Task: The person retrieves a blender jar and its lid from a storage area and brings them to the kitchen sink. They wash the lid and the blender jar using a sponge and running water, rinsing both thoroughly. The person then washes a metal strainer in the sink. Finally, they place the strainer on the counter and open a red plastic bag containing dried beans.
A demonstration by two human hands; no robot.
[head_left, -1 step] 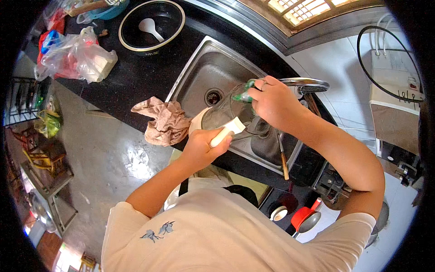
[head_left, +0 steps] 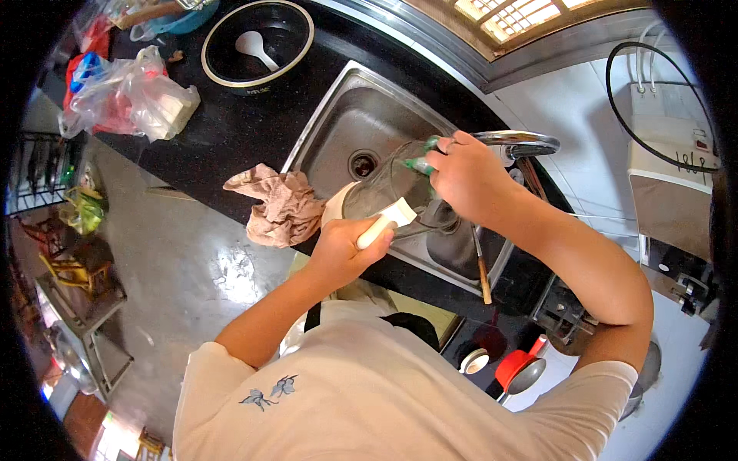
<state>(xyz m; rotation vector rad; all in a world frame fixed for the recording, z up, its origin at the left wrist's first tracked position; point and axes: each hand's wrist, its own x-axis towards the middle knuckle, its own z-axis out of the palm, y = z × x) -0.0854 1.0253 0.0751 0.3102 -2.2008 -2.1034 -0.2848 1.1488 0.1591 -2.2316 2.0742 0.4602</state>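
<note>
My left hand (head_left: 347, 247) is closed around the cream handle (head_left: 387, 220) of a clear jug (head_left: 371, 195), which lies tilted over the stainless steel sink (head_left: 338, 100). Its cream spout end faces left. In my right hand (head_left: 473, 170), pinched between the fingers, is a green scrubbing pad (head_left: 420, 164) at the jug's far right end. The fingers partly cover the pad, so its full shape is hidden. A crumpled pinkish-brown cloth (head_left: 281, 206) rests on the counter edge beside my left hand.
A chrome faucet (head_left: 519, 142) arches just beyond my right hand. A wooden-handled utensil (head_left: 483, 276) leans over the sink's near right edge. On the black counter stand a black pot with a white ladle (head_left: 254, 46) and plastic bags (head_left: 138, 96). A red-handled pan (head_left: 519, 371) is at lower right.
My right hand and the green scrubbing pad have shifted slightly at the jug's end. My left hand keeps its hold on the handle.
</note>
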